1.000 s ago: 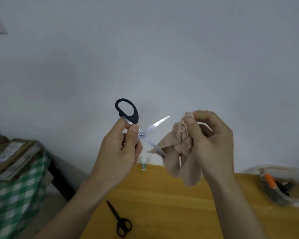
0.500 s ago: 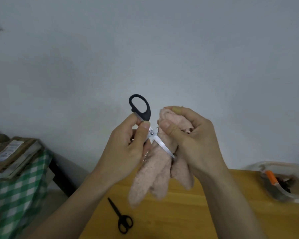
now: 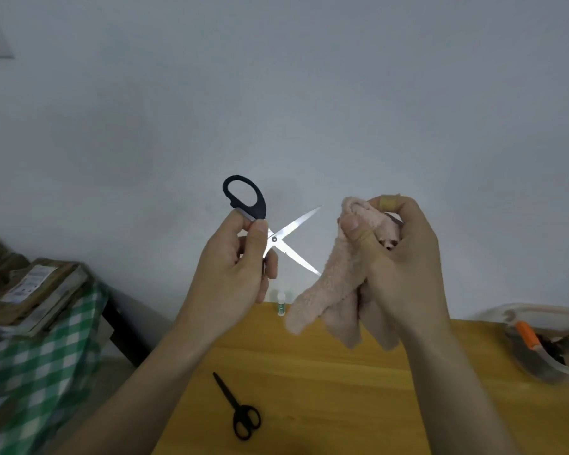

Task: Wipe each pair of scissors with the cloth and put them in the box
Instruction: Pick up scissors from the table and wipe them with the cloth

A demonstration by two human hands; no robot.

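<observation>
Above wooden table (image 3: 342,372), left hand (image 3: 234,274) grips open-bladed scissors (image 3: 276,238); right hand (image 3: 398,257) clutches cloth (image 3: 329,290).

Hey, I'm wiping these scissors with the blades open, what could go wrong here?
The open scissors have a bare blade tip pointing at the cloth and your right hand; it could snag the cloth or nick your fingers. Your left hand holds only one handle, so the blades might swing.
</observation>
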